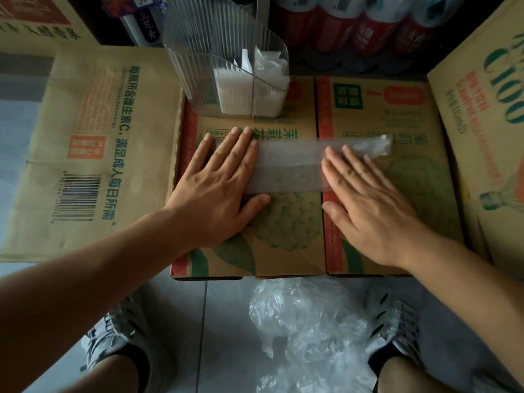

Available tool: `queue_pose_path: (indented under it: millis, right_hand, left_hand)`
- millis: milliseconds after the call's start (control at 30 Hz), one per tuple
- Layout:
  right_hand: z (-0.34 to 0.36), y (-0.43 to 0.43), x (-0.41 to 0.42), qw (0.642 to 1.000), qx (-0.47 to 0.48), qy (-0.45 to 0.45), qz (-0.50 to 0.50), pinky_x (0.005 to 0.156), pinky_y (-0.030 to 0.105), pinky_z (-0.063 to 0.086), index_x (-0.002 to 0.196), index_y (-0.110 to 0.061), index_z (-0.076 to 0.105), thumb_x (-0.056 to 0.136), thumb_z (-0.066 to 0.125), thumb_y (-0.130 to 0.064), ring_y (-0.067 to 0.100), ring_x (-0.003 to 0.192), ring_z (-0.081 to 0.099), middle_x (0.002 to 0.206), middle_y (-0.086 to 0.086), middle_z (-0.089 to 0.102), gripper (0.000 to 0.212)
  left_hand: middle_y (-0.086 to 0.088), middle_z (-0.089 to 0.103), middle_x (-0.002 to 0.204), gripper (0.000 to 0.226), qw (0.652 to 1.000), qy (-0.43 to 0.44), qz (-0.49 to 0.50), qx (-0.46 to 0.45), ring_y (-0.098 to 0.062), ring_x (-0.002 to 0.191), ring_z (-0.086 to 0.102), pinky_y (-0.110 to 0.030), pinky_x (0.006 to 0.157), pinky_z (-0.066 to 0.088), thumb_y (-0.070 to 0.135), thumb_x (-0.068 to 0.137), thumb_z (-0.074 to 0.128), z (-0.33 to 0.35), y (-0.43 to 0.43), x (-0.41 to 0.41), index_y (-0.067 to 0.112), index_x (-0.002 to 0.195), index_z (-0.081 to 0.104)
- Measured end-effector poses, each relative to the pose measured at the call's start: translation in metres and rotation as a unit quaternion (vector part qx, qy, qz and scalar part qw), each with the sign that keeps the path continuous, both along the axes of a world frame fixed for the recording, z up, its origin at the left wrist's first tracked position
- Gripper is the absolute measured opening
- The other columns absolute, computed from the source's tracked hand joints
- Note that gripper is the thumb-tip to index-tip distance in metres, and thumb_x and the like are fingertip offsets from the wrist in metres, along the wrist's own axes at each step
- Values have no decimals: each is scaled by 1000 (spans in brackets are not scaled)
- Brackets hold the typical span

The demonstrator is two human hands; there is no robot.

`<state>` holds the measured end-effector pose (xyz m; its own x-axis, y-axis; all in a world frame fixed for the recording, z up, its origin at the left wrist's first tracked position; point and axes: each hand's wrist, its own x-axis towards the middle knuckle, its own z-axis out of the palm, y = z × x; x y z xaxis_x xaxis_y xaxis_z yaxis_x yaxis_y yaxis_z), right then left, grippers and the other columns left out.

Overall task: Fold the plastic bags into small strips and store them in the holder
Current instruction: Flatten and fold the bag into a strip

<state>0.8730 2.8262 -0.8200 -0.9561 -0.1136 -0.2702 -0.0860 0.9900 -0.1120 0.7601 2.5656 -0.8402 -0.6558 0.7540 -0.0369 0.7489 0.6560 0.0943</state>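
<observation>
Fingers (pixel 241 144) straight — left hand (pixel 218 180) pins the bag strip (pixel 289 168), right hand (pixel 368 202) seemingly presses farther along it.

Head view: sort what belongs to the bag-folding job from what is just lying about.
Job: flat translucent plastic bag strip under left hand and right hand; clear ribbed plastic holder; crumpled clear floor bags.
Lying about: barcoded tan cardboard box; red-labelled bottles.

Printed cardboard box (pixel 283 251) at centre, standing on tiled floor (pixel 221 321). Flat carton (pixel 85 123) at left. Tall carton (pixel 482 123) at right. Wrapped bottles (pixel 340 24) behind.
</observation>
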Motion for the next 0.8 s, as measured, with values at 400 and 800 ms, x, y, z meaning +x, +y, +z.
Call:
queue_pose_path:
  millis: [400,800]
  right_hand:
    - [-2,-12,-35,966,-161,182,91,97,42,48,99,-8,72,89,71,-23,28,111,58,117,8,66,19]
    - [5,-16,-41,971,-149,175,71,89,45,51,100,-8,69,88,68,-36,27,105,58,110,7,66,30]
  left_hand:
    - [-14,5,171,91,997,-47,7,55,-25,158,0,-53,127,5,71,96,31,1,-3,-4,4,158,24]
    - [-6,65,113,27,983,-8,-82,162,-33,105,59,-47,87,48,34,91,59,15,-3,-13,14,106,69]
